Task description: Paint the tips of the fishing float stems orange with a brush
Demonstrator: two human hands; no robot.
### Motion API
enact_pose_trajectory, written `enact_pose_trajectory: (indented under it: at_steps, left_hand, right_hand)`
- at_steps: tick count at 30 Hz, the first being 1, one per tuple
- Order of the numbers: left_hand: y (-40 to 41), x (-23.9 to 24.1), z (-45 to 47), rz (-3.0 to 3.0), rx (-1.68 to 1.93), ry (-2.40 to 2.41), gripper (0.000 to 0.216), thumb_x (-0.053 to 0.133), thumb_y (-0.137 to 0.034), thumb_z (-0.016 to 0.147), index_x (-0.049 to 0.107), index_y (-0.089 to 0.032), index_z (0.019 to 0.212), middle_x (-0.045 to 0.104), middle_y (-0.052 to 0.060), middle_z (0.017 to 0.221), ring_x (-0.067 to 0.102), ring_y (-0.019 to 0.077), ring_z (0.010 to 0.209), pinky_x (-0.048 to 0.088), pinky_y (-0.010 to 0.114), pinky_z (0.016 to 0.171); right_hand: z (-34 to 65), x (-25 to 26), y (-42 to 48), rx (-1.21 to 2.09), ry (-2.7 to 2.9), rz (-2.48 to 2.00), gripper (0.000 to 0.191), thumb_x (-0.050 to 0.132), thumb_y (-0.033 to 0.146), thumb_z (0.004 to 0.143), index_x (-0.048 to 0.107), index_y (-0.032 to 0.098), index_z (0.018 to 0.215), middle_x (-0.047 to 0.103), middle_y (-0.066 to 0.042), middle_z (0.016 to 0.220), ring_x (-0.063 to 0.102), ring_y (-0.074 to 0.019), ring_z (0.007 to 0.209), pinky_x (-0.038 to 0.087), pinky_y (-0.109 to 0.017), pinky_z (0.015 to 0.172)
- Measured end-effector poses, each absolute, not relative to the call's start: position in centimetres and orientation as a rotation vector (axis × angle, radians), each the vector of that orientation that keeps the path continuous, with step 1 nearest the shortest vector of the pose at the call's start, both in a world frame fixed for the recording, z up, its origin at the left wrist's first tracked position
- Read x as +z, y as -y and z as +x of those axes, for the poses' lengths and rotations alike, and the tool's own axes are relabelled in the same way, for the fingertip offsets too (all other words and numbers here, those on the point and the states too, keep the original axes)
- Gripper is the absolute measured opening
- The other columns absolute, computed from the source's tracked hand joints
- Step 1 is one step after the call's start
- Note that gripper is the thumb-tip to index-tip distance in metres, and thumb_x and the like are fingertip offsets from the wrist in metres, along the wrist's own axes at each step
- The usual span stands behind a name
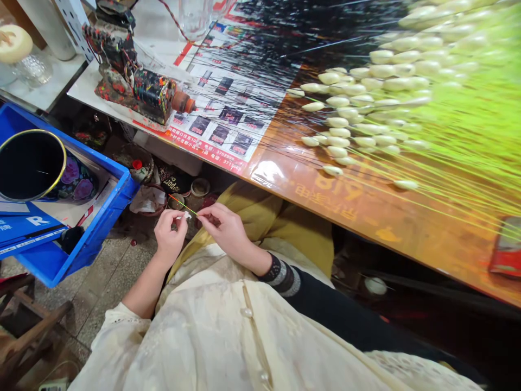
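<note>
Left hand [170,238]: my fingers pinch a thin green-tipped stick [183,205].
Right hand [225,231]: my fingertips pinch its end; best kept light, steady.

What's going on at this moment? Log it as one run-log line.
left hand: pinches white piece on green stem | right hand: fingertips at stem | table: rows of white buds on stems
</note>
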State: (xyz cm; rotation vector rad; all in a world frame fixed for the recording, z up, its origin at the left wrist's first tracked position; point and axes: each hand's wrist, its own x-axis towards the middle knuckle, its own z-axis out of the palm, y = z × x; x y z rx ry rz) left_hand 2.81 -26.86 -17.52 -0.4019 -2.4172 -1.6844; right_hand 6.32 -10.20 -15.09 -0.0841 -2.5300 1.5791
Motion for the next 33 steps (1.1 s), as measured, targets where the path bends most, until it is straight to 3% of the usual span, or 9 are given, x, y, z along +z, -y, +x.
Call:
enact_pose_trajectory:
  at_steps: [8, 33]
  left_hand:
    - [26.6, -17.5, 2.6, -0.420, -1.631, 2.391, 0.016, 0.069, -0.035, 0.089, 0.069, -0.022, 0.080, 0.066, 0.002, 0.078, 0.057, 0.0115, 0.066, 0.048, 0.025, 0.064]
    - [26.8, -18.4, 2.3, -0.561, -1.329, 2.360, 0.015, 0.064, -0.014, 0.089, 0.057, -0.020, 0.078, 0.056, -0.004, 0.070, 0.050, 0.0086, 0.061, 0.042, 0.021, 0.062]
  right_hand:
    - [6.4, -14.9, 10.3, 1.573, 2.552, -0.058, 0.009, 0.060, 0.024, 0.091, 0.069, 0.022, 0.089, 0.062, -0.003, 0.081, 0.057, -0.0147, 0.068, 0.050, -0.028, 0.061]
    - [6.7, -15.1, 10.6, 1.611, 2.579, -0.031, 0.008, 0.061, 0.021, 0.091, 0.068, 0.020, 0.087, 0.060, -0.002, 0.079, 0.056, -0.0124, 0.065, 0.046, -0.025, 0.059]
